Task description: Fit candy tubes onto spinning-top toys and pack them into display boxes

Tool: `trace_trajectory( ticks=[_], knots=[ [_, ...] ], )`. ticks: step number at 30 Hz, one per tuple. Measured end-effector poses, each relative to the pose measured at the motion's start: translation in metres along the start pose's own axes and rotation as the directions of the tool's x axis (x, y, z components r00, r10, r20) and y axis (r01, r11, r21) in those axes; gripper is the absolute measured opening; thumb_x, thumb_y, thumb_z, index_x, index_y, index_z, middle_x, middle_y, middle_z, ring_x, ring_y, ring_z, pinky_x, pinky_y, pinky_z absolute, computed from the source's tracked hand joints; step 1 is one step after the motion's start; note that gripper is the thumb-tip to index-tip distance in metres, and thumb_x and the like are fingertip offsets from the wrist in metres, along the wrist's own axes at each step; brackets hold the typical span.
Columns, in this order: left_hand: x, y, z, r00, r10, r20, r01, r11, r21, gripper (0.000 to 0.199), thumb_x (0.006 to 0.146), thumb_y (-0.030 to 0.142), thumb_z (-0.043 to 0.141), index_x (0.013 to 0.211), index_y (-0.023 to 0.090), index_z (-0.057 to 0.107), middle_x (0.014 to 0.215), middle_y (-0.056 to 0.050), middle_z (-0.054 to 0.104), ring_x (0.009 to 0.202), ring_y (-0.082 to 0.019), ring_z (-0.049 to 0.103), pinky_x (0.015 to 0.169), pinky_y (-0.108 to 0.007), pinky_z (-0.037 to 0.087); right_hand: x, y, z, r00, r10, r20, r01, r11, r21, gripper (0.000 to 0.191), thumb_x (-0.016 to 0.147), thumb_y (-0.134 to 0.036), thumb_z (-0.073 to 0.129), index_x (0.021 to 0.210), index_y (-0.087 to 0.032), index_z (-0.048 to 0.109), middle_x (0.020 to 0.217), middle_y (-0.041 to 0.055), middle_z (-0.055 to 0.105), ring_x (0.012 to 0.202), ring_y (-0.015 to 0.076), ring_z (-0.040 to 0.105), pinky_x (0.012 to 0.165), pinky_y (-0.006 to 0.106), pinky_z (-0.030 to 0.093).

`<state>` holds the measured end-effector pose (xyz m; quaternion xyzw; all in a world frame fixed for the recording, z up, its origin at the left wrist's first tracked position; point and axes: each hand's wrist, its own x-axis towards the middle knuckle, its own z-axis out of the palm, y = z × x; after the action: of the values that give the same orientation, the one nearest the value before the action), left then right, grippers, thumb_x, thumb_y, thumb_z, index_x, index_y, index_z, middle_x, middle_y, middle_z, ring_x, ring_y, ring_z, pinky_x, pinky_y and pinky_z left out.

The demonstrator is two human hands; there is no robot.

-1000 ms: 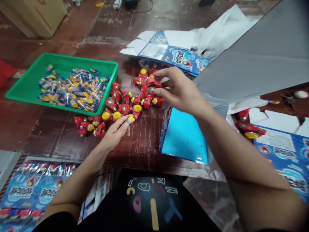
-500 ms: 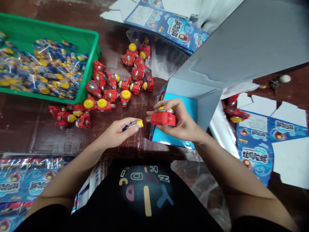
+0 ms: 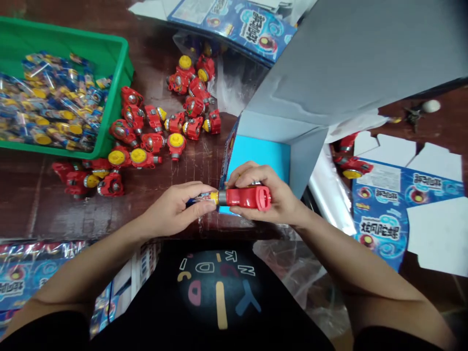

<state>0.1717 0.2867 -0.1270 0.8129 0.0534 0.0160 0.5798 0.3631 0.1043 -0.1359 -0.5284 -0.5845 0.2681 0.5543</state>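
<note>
Between thumb and fingers, my left hand [image 3: 179, 207] grips a small clear tube with a yellow cap [image 3: 205, 197] and blue contents. My right hand [image 3: 272, 195] is wrapped round a red toy launcher [image 3: 244, 197], its grey nozzle pointing left. The yellow cap meets the nozzle end to end; whether one sits inside the other I cannot tell. Both hands are over the front edge of an open box [image 3: 259, 151] with a bright blue floor. Several more red toys with yellow discs [image 3: 176, 141] lie on the table to the left.
A green bin [image 3: 122, 63] holding many small yellow-capped tubes stands at the left. The box's raised grey flap [image 3: 329, 63] fills the upper right. Flat printed cartons [image 3: 387, 214] lie at the right, others [image 3: 234, 24] at the back. Printed packages [image 3: 22, 278] sit at lower left.
The tube and the red launcher have come together, cap against nozzle. My right hand has lowered slightly and turned the launcher. The whole view has shifted a little.
</note>
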Motion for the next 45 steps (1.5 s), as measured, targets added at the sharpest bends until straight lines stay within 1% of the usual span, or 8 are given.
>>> trace_trajectory(
  ticks=[3,7,12,16,21,27,31,45],
  knots=[
    [0.003,-0.010,0.010,0.962,0.261,-0.082,-0.220,0.916,0.335,0.026,0.107,0.032,0.061,0.126,0.018,0.072,0.099,-0.007,0.074,0.085,-0.017,0.068,0.076,-0.029,0.054,-0.009,0.002,0.011,0.956,0.268,-0.122,-0.231,0.940,0.251,0.043,0.082,-0.024,0.090,0.113,-0.028,0.059,0.110,0.0017,0.069,0.098,0.0157,0.068,0.085,0.032,0.059],
    [0.011,-0.027,0.010,0.831,0.556,-0.027,-0.394,0.622,0.677,0.038,0.103,0.024,0.068,0.141,0.023,0.066,0.102,-0.007,0.076,0.083,-0.018,0.067,0.076,-0.032,0.053,-0.021,0.008,0.025,0.687,0.726,-0.034,-0.501,0.507,0.702,0.048,0.083,-0.043,0.090,0.116,-0.029,0.057,0.099,-0.0034,0.068,0.080,0.0095,0.067,0.075,0.025,0.061],
    [0.022,-0.012,-0.004,0.983,0.185,-0.010,-0.169,0.918,0.358,0.069,0.104,0.054,0.064,0.160,0.018,0.048,0.115,-0.010,0.077,0.094,-0.021,0.072,0.081,-0.032,0.058,-0.024,0.005,0.012,0.640,0.762,-0.103,-0.461,0.487,0.742,0.060,0.073,-0.043,0.098,0.115,-0.027,0.058,0.093,-0.0051,0.069,0.073,0.0077,0.067,0.070,0.020,0.061],
    [0.024,-0.008,0.005,0.997,0.072,0.015,-0.073,0.949,0.305,0.035,0.112,0.040,0.052,0.136,0.022,0.069,0.091,-0.003,0.075,0.076,-0.016,0.066,0.073,-0.028,0.054,-0.023,-0.001,0.003,0.619,0.771,-0.147,-0.484,0.523,0.702,0.058,0.074,-0.046,0.097,0.113,-0.025,0.059,0.089,-0.0043,0.068,0.069,0.0086,0.066,0.065,0.023,0.064],
    [0.015,-0.028,0.019,0.759,0.651,0.014,-0.378,0.423,0.823,0.043,0.098,0.015,0.072,0.136,0.034,0.069,0.107,-0.005,0.077,0.095,-0.022,0.066,0.090,-0.041,0.054,-0.027,-0.006,0.002,0.507,0.859,0.077,-0.616,0.298,0.729,0.062,0.077,-0.061,0.090,0.117,-0.025,0.061,0.075,-0.0060,0.063,0.047,0.0071,0.052,0.044,0.026,0.059],
    [0.022,-0.026,0.066,0.723,0.655,0.221,-0.532,0.323,0.783,0.051,0.098,0.039,0.077,0.147,0.040,0.063,0.157,0.000,0.060,0.152,-0.028,0.047,0.130,-0.053,0.040,-0.016,0.005,-0.062,0.776,0.493,-0.393,-0.498,0.862,0.098,0.054,0.082,-0.051,0.088,0.121,-0.026,0.060,0.093,-0.0012,0.068,0.066,0.0117,0.063,0.057,0.026,0.053],
    [0.044,-0.037,0.127,0.901,0.286,0.327,-0.429,0.459,0.778,0.059,0.103,0.025,0.064,0.161,0.031,0.052,0.174,-0.005,0.039,0.160,-0.040,0.037,0.123,-0.079,0.039,0.022,0.034,-0.098,0.960,0.189,-0.205,-0.276,0.751,-0.599,0.044,0.085,-0.043,0.082,0.118,-0.020,0.065,0.117,0.0083,0.071,0.105,0.0256,0.069,0.096,0.041,0.055],
    [0.057,-0.051,0.145,0.974,0.098,0.205,-0.223,0.568,0.792,0.070,0.100,0.008,0.048,0.165,0.033,0.046,0.177,-0.006,0.032,0.163,-0.049,0.026,0.115,-0.094,0.029,0.089,0.045,-0.106,0.922,0.298,0.248,0.032,0.578,-0.815,0.045,0.090,-0.035,0.067,0.132,-0.021,0.065,0.121,0.0071,0.070,0.109,0.0269,0.067,0.091,0.035,0.049]
  ],
)
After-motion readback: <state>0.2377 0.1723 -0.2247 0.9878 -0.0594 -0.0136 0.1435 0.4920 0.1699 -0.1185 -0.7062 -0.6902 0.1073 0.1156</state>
